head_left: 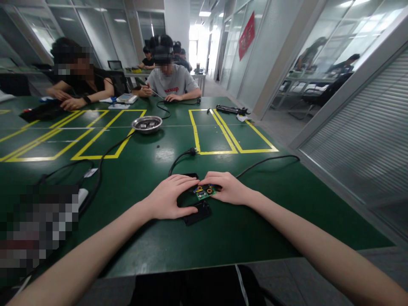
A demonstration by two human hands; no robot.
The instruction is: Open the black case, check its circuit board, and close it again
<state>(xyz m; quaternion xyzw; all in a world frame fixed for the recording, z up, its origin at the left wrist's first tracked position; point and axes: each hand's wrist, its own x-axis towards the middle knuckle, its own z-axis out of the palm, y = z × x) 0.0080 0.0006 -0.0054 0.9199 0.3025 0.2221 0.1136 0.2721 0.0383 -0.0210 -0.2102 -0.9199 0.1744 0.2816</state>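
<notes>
1. My right hand pinches the green circuit board by one side, probably so its upper face is uncovered.
2. My left hand arches open, its thumb on the near black shell, apparently to stop it sliding.
3. The board sits between my hands; whether it touches the table, I can't tell.

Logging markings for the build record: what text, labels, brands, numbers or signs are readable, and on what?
"wassup": red print on the grey T-shirt across the table.
Red wall poster: marks visible, too blurred to read.
White cable tag: too small to read.
Circuit board: any markings too small to read.
No brand or number readable.
</notes>
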